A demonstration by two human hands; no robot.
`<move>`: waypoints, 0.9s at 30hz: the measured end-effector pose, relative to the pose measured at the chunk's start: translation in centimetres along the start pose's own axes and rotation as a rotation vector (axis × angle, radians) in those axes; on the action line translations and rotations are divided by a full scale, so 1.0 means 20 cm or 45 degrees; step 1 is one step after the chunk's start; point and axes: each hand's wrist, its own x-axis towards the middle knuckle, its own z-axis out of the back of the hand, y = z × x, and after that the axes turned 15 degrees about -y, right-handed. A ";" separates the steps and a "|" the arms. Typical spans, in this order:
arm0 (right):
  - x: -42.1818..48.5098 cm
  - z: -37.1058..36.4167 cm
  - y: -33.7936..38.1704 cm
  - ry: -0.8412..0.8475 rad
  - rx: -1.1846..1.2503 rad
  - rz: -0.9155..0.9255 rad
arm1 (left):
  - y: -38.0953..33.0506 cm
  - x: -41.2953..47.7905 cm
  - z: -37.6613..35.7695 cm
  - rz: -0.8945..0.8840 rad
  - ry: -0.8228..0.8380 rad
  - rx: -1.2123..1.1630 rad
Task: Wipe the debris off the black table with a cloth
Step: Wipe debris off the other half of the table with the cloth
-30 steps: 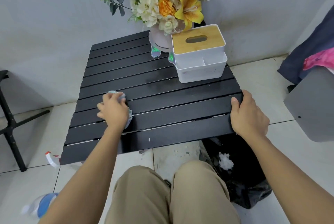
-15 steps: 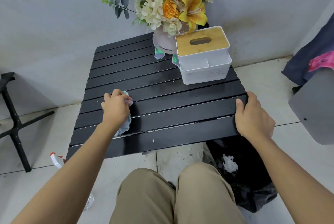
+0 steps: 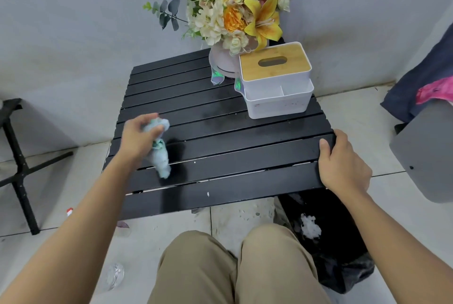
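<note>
Black table [image 3: 232, 132]: slatted top, set against a grey wall.

Left hand [image 3: 137, 137]: over the left part of the top, about midway from near to far. Fingers curl round a bunched pale blue-green cloth [image 3: 160, 154]. One end of the cloth pokes out past the fingertips, and a longer tail hangs toward the near slats. Hand and cloth are motion-blurred, so whether the tail tip touches the slat is hard to say.

Right hand [image 3: 343, 166]: clamped on the table's right edge near the near corner, thumb flat on top, fingers wrapped over the side.

Debris: a white speck [image 3: 208, 194] on the nearest slat, another [image 3: 195, 162] one slat farther in, and pale chips along the gaps between the near slats.

Far right corner: a white tissue box [image 3: 275, 68] with a wooden lid and an open front tray. Touching it on the left is a pale vase [image 3: 221, 62] of yellow, orange and cream flowers [image 3: 235, 4].

Floor: a black bag [image 3: 343, 242] under the near right corner, holding a white clump [image 3: 310, 226]. Crumbs lie on the tiles [image 3: 242, 215] beside it.

Knees in khaki trousers [image 3: 196, 267] at the near edge of view.
</note>
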 end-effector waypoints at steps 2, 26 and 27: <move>0.00 0.00 0.00 -0.007 -0.002 0.007 | 0.16 0.03 0.02 0.040 -0.108 0.421; -0.10 -0.06 0.28 -0.125 0.052 0.504 | 0.04 -0.33 -0.02 -0.129 -0.111 -0.077; -0.13 -0.09 0.36 -0.063 0.117 0.563 | 0.08 -0.26 -0.01 -0.136 -0.135 0.072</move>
